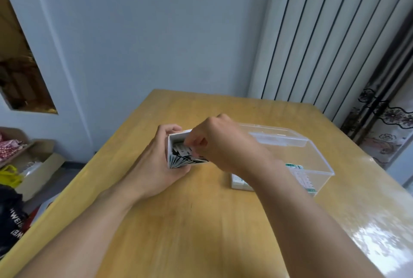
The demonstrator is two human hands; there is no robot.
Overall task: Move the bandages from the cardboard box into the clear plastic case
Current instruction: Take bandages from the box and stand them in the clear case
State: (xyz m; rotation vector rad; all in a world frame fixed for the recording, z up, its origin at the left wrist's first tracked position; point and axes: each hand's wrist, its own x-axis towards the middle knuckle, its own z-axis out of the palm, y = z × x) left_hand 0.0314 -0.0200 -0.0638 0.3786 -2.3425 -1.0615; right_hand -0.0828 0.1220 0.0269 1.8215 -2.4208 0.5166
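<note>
Risk sits mostly in the pinch: the right hand point(214, 143) has its fingers curled down into the open top of the small white cardboard box point(178, 138), closed on some of the thin printed bandage strips point(182, 154) packed upright inside; how many strips are between the fingertips cannot be told, since the knuckles hide them. The left hand point(156, 163) wraps the box from its left side, thumb over the far rim and fingers curled beneath, holding it just above the yellow wooden table point(178, 221); the strips at the near end fan out loosely, so a sharp pull could drag neighbours out and scatter them on the wood; too tight a squeeze by the left hand could buckle the thin card and jam the stack. The clear plastic case point(312, 154) stands to the right on the table, near the box yet apart from it; some white and green packets point(299, 171) appear to lie inside, though the forearm covers much of them; its open top must be crossed with a loose bundle, and slippery wrappers may slide free on the way; a careless wrist could also knock the light case aside.
</note>
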